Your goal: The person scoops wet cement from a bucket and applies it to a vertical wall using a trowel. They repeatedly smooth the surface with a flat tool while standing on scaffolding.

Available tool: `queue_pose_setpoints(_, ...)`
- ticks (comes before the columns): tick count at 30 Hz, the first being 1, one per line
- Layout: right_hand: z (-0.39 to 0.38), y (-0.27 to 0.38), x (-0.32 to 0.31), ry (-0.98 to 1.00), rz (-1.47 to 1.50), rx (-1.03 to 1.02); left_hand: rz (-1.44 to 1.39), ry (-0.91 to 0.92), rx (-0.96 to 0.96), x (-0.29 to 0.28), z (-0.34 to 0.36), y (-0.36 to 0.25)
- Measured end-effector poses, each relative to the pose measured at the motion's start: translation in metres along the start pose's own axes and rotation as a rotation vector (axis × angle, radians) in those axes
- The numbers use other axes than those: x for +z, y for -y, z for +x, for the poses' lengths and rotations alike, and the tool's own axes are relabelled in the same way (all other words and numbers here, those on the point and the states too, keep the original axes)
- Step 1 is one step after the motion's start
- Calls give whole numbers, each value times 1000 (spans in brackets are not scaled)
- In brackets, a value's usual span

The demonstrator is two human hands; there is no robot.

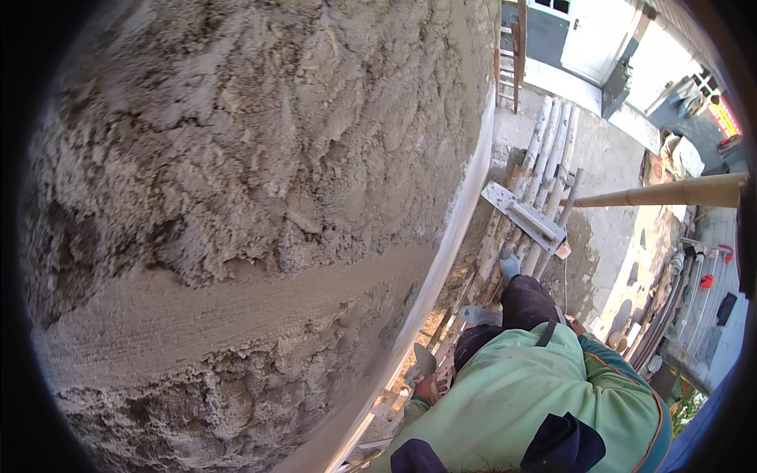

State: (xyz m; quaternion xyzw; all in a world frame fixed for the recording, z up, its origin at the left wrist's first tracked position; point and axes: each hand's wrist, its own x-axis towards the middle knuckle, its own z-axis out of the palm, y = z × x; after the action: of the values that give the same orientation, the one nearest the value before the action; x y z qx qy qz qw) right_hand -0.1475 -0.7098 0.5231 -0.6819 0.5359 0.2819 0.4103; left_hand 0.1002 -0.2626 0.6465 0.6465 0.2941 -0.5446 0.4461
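left hand point(430, 388): fingers clamped on trowel point(423, 361), beside plastered wall point(276, 158)
right hand point(576, 325): mostly hidden, fingers can't tell
float point(533, 221): lies across wooden poles point(559, 150), ahead of feet point(510, 264)
bamboo pole point(662, 193): juts in from right

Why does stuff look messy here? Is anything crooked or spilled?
The flat metal float lies slantwise across the poles, so it looks crooked. The wall has one smooth band between rough, lumpy parts. A dark patch on the ground might be a spill; I can't tell.
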Motion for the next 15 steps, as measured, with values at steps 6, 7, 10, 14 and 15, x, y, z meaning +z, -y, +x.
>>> queue_pose_setpoints(6,59,-110,-25,-323,-388,-208,-391,162,-169,48,49,10)
queue_pose_setpoints(7,71,-49,8,-182,-168,-144,-314,110,-112,-2,67,44)
queue_pose_setpoints(10,108,66,8,12,37,-62,-207,-108,-4,15,65,53)
queue_pose_setpoints(14,244,35,24,222,-698,-323,123,-267,13,107,50,-10)
queue_pose_setpoints(15,263,66,32,188,-381,-234,140,-326,-35,101,55,5)
